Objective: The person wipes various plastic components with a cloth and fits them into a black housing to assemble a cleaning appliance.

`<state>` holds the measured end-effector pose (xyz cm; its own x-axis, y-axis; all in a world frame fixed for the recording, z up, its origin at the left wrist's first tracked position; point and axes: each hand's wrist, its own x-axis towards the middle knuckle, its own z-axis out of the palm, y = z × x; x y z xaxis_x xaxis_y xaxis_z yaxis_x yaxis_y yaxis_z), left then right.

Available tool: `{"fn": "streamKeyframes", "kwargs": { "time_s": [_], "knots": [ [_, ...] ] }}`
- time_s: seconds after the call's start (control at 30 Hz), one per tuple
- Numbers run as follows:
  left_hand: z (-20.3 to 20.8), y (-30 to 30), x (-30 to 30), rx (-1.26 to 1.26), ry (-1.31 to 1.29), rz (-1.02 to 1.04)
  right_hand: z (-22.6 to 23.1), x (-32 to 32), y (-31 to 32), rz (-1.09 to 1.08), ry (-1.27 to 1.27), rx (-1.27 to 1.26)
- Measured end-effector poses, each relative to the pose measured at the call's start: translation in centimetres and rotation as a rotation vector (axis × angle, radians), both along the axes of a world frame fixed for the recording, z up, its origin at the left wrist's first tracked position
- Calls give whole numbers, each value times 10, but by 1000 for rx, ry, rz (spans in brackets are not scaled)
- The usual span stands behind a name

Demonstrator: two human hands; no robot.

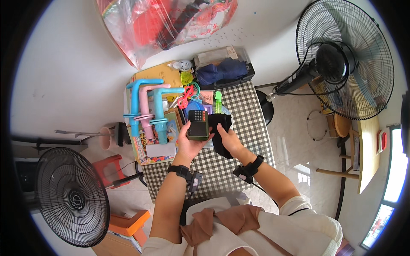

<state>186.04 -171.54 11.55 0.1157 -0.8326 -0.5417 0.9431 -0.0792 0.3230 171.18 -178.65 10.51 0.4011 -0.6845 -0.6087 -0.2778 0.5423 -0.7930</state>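
Note:
My left hand (189, 145) is closed around a small dark green radio (198, 129) with a keypad of grey and red buttons on its upper face. Pinched under the thumb of my right hand (230, 141) is a black cloth (221, 149), which hangs just right of the radio. Its exact kind is hard to make out. Both hands are above a table with a black-and-white checked cloth (252, 141). Behind the radio lie a red looped item (184, 99) and a bright green piece (218, 101).
Blue and pink L-shaped tubes (159, 111) lie on books at the table's left. A folded dark blue umbrella (222, 71) rests on a black box at the back. Standing fans are at the right (333, 62) and lower left (74, 198). A plastic bag (149, 25) hangs above.

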Motion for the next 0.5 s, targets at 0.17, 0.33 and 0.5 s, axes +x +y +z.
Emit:
{"fn": "streamKeyframes", "kwargs": {
  "time_s": [0.17,0.33,0.5],
  "knots": [
    [-29,-27,23,230,-131,-15,1,27,-21,77,97,-13],
    [-59,-47,47,475,-209,0,-46,42,-29,115,136,-76],
    [-92,-47,43,540,-474,125,-26,58,-25,153,208,-69]
  ]
}}
